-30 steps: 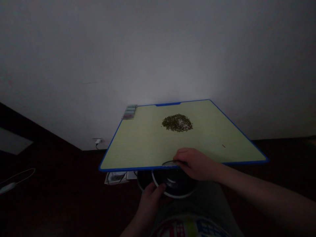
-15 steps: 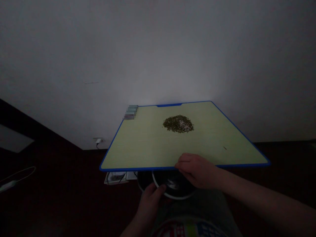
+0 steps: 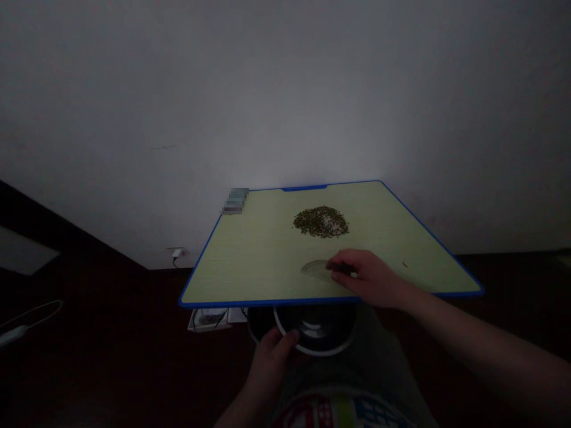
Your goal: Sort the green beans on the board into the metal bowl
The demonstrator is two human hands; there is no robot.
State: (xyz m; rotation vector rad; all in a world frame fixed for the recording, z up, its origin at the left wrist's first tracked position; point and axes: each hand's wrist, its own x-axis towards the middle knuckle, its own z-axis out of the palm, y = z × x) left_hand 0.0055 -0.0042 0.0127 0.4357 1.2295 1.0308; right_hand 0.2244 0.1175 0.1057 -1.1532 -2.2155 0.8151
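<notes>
Right hand (image 3: 370,279): fingers pinched on clear object (image 3: 314,269). Left hand (image 3: 269,358): fingers gripping bowl (image 3: 326,353). Granule heap (image 3: 319,222): outside bowl, board's (image 3: 250,255) twelve o'clock.

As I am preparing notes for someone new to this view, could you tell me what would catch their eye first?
Probably the heap of small greenish-brown pieces, standing out near the far middle of the pale, blue-edged table. Next, nearer the front edge, the right hand holds a see-through, curved implement. Below that edge, the left hand grips a dark bowl's white rim.
</notes>
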